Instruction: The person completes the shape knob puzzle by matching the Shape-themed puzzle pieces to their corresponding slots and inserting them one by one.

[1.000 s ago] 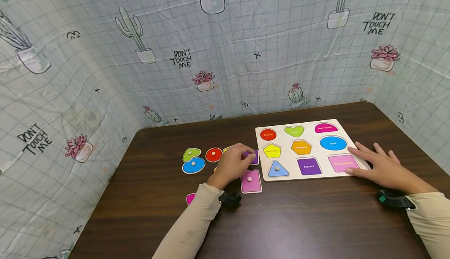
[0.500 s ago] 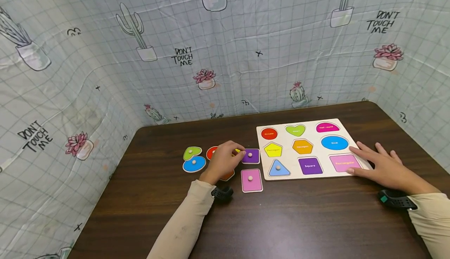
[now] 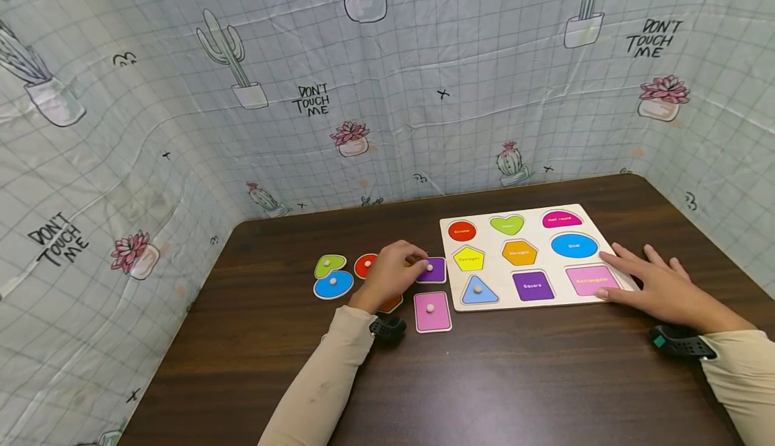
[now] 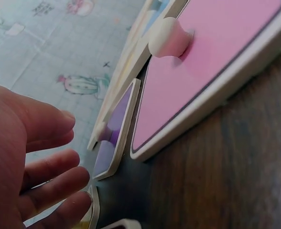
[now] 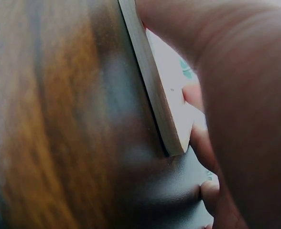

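Observation:
My left hand hovers just left of the purple square piece, over other loose pieces. In the left wrist view its fingers are loosely bent, hold nothing, and stand apart from the purple piece's knob. Nearer me lies the pink rectangular piece, with its round knob upward. My right hand rests spread on the right edge of the white puzzle board, thumb by the printed pink rectangle. A blue triangle piece with a knob sits in the board's near left corner.
Left of my hand lie a green heart piece, a blue oval piece and a partly covered red circle piece. An orange piece shows beneath the hand. Behind the dark table hangs a cactus-print curtain.
My left hand drew left off the purple piece, which shows more fully, then shifted slightly back right. A magenta piece seen earlier is now hidden by my left forearm. My right hand stays put.

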### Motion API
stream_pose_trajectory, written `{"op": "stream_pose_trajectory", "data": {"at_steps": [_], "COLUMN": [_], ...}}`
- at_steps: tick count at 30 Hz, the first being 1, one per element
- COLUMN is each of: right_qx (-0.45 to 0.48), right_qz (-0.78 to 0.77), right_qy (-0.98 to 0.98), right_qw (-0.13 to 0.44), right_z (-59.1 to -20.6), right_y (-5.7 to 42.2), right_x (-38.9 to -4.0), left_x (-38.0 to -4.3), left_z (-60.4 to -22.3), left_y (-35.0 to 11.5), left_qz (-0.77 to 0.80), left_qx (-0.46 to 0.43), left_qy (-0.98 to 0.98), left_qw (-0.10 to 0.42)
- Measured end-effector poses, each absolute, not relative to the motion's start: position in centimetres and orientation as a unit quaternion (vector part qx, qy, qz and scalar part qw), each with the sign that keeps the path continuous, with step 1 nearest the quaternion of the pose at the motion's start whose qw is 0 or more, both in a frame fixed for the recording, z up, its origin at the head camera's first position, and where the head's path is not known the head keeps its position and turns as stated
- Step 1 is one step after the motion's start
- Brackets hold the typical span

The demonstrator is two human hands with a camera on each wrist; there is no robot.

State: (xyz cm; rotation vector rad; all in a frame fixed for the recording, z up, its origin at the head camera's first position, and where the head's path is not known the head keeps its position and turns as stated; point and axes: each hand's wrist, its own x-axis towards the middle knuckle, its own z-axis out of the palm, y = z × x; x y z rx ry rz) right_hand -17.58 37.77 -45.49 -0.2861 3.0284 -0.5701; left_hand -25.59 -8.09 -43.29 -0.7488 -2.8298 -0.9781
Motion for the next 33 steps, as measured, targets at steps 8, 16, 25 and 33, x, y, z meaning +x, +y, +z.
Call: {"op": "stream_pose_trajectory", "data": {"at_steps": [8, 16, 25, 33], "right_qx": [-0.093, -0.09, -0.09, -0.091], "right_qz": [-0.185, -0.185, -0.184, -0.185], "right_qy": [0.978, 0.978, 0.979, 0.978], "right_qw": [0.021, 0.021, 0.02, 0.022], "right_z": [-45.3, -45.5, -45.6, -45.5], "right_y": [37.9, 37.8, 37.7, 37.7], "right_x": [-17.6, -17.6, -17.5, -17.5], "left_x": [-25.8, -25.8, -25.8, -25.9], "left_z": [-43.4, -43.9, -44.4, -44.4], "left_y": [-7.7, -7.8, -7.9, -7.8], "left_qz": [-0.304, -0.302, -0.297, -0.289], "left_qx": [-0.257, -0.256, -0.255, -0.255], "left_qy": [-0.917, -0.918, -0.92, -0.923], "left_qw": [0.013, -0.001, 0.008, 0.008]}}
